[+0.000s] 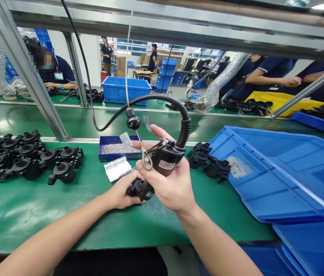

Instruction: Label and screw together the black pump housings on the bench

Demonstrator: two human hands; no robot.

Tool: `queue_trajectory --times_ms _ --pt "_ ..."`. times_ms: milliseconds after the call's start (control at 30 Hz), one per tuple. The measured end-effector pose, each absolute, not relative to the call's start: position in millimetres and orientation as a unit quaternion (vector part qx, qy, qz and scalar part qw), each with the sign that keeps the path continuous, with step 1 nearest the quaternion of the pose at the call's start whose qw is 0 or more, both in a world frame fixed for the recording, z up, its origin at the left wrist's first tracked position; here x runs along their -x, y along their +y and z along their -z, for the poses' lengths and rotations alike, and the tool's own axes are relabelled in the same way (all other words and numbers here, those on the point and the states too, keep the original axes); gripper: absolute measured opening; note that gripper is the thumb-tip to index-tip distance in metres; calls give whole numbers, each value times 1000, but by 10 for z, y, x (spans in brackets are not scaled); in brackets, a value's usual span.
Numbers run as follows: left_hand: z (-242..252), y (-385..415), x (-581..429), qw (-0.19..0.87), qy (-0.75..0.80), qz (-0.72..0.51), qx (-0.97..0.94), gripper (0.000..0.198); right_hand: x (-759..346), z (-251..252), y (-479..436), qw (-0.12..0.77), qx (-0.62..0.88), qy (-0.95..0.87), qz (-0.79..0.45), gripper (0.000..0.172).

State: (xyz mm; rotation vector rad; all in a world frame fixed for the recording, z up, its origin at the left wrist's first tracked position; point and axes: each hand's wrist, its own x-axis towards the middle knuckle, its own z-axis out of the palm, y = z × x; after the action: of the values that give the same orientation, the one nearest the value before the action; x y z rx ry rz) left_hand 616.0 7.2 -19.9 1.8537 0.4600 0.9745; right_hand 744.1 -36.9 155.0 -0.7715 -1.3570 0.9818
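Head view: right hand (173, 186) grips the screwdriver (166, 157); left hand (123, 191) clasps black part (135, 188) beneath it.

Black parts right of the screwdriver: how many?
2. One part just right of the screwdriver, the other part beside it, by the blue bin. More may hide behind the right hand.

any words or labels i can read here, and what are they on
Nothing is legible.
Label on the electric screwdriver in the right hand: blurred.
White sticker on the blue crate: too small.
Hanging tags: blurred.
Co-worker's badge: too small.
Black part in the left hand: no text seen.
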Motion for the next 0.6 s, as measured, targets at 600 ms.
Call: queue_trajectory --times_ms 600 --pt "-9 -23 -6088 681 198 -370 -600 67 -7825 -1849 -20 707 353 -549 -272 61"
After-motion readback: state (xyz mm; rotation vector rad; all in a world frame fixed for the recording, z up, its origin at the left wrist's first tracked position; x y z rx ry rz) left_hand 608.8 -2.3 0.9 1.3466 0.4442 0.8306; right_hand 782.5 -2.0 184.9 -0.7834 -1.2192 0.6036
